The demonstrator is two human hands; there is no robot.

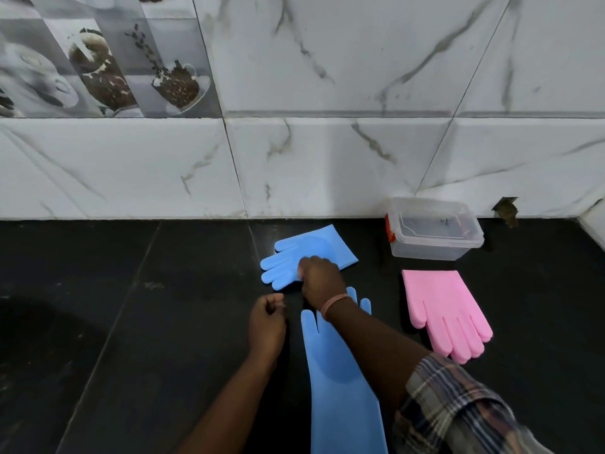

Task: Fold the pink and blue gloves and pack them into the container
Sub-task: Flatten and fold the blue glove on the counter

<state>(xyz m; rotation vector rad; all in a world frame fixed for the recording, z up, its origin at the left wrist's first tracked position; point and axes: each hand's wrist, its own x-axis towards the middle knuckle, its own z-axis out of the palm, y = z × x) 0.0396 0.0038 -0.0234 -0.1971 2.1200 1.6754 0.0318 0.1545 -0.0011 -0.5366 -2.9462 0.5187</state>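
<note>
Surface: black counter (137, 322) against a white marble-patterned tiled wall (327, 158).
Folded blue glove: the folded blue glove (314, 249) lies flat near the wall, its finger ends pointing left, cuff half doubled over.
Right hand: the right hand (319, 280) rests on the near edge of the folded blue glove, fingers curled down onto it; whether they pinch the material cannot be told. A thin band sits on the wrist, a checked sleeve (458, 411) is rolled up the forearm.
Left hand: the left hand (266, 322) hovers just left of the unfolded glove, fingers curled together, holding nothing.
Unfolded blue glove: the long blue glove (340, 388) lies stretched out, fingertips toward the wall, partly under the right forearm.
Pink gloves: the pink gloves (447, 312) lie stacked to the right, fingers toward the person, cuff near the container.
Container: the clear container (432, 229) with a red latch stands open against the wall; no glove inside.
</note>
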